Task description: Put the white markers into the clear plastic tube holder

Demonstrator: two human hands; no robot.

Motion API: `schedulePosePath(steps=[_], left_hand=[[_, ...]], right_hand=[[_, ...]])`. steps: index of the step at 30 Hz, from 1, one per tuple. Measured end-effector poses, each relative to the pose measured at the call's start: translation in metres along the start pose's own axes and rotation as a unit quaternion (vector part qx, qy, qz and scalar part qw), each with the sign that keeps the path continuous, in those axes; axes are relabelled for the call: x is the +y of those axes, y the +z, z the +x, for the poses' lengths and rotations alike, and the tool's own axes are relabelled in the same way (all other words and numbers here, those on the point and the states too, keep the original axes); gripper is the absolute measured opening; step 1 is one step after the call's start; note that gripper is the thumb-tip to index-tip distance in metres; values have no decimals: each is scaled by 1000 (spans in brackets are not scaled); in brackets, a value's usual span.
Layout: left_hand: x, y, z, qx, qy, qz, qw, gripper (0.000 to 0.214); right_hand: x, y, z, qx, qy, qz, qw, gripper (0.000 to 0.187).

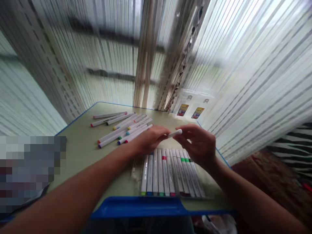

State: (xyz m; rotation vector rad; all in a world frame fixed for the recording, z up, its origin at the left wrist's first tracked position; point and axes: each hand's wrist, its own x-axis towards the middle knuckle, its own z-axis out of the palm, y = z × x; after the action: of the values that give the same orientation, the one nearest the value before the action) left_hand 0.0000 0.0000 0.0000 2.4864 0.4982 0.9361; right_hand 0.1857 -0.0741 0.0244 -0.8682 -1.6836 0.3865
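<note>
One white marker [175, 133] is held above the table, slanting slightly up to the right. My left hand [153, 137] has its fingers closed on the marker's left end. At the other end, the thumb and index finger of my right hand [198, 143] close around the tip, its other fingers curled. Below both hands lies a row of white markers [161, 175] side by side in a clear case, with coloured bands and ends in green, blue and red. Beyond my left forearm, several loose white markers [122, 125] with coloured ends lie in a scattered pile.
The pale table [80, 130] has a blue rim and a raised blue handle-like edge [138, 206] at the front. Clear packaging with two yellow and red labels [197, 112] stands at the back right. Sheer striped curtains [117, 58] hang behind. Patterned fabric [263, 175] is at right.
</note>
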Motion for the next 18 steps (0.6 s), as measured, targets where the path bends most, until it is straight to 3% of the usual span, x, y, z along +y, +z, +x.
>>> schedulePosePath(steps=[4,8,13,18], left_hand=[[9,-5,-1,-9,-24,-46,999,20],[17,-12,0,-6,-104,-156,982,24],[15,-15,2,41,-161,-266,949,32],[9,-14,1,119,-219,-345,905,36]], right_hand=[[2,3,9,33,39,111,993,13],[11,-2,19,66,122,203,969,17],[23,-9,30,104,215,259,936,24],[29,-10,35,111,260,275,919,20]])
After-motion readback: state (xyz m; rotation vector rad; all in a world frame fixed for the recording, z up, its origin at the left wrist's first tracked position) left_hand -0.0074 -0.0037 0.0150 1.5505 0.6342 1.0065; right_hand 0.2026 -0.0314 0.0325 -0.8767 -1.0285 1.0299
